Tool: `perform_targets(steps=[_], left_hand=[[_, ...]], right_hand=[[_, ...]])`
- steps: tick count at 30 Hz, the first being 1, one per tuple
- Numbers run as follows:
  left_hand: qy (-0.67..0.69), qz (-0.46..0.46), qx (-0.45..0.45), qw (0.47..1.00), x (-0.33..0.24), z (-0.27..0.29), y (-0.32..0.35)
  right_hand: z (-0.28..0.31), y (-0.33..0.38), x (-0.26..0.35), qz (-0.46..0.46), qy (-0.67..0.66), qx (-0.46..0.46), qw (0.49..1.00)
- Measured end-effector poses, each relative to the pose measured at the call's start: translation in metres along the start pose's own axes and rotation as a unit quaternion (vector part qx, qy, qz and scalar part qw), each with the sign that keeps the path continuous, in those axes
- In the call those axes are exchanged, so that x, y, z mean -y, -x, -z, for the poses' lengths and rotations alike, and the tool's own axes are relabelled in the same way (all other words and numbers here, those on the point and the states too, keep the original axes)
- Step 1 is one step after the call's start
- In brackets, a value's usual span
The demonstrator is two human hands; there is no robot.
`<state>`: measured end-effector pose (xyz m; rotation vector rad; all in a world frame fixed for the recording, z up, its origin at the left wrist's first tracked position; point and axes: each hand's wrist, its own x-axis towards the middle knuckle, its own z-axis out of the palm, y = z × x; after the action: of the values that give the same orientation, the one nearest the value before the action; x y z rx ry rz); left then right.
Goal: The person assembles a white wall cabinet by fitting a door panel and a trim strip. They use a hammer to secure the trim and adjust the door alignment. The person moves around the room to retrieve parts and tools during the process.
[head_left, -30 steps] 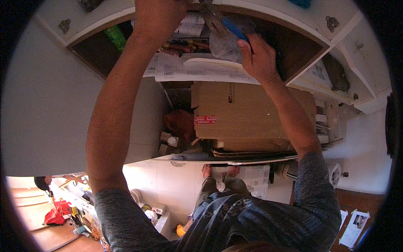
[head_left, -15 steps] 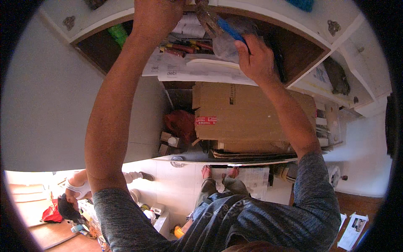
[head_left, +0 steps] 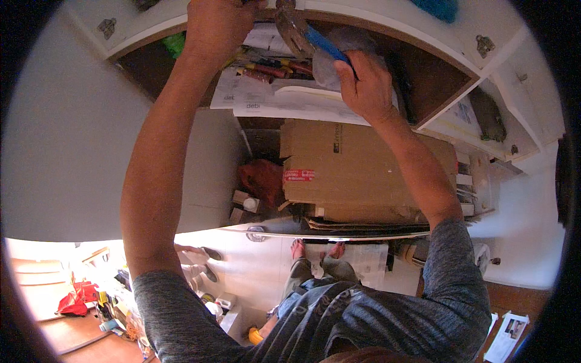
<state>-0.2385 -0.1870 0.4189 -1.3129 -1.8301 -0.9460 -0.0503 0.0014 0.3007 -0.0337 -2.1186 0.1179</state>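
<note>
Head view: the person reaches up with both arms into an open cupboard (head_left: 436,72) above them. The left hand (head_left: 215,24) is raised to the cupboard's upper edge, its fingers curled at the top of the picture; what they close on, if anything, cannot be told, since the fingertips are cut off by the rim. The right hand (head_left: 366,88) is clamped on a blue handle (head_left: 327,43), thumb on one side and fingers wrapped over, and a curved metal piece (head_left: 293,30) at the handle's upper end rises toward the cupboard's edge, just beside the left hand. The 2 hands are apart, with that metal piece between them. Behind the right hand sits a grey bag (head_left: 339,57), touching its fingers. Under both hands lies a stack of white papers (head_left: 284,100) with red tools (head_left: 272,69) on top. Below the papers a large cardboard box (head_left: 363,169) fills the next shelf, a red bag (head_left: 263,178) just beside it on its left. A white door (head_left: 78,139) stands open beside the left arm.
</note>
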Motion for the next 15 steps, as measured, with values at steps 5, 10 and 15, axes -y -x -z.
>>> perform_targets(steps=[5,10,15], left_hand=[[-0.001,-0.014,0.013,1.000,0.001,0.007,0.001],[0.013,0.028,0.011,0.999,0.007,0.007,0.002],[-0.018,0.014,0.012,1.000,0.010,0.012,0.002]], right_hand=[[-0.005,-0.008,0.007,0.023,-0.018,-0.018,0.999],[-0.008,-0.008,0.008,0.018,-0.017,-0.012,1.000],[-0.008,-0.009,0.014,0.013,-0.027,-0.012,0.999]])
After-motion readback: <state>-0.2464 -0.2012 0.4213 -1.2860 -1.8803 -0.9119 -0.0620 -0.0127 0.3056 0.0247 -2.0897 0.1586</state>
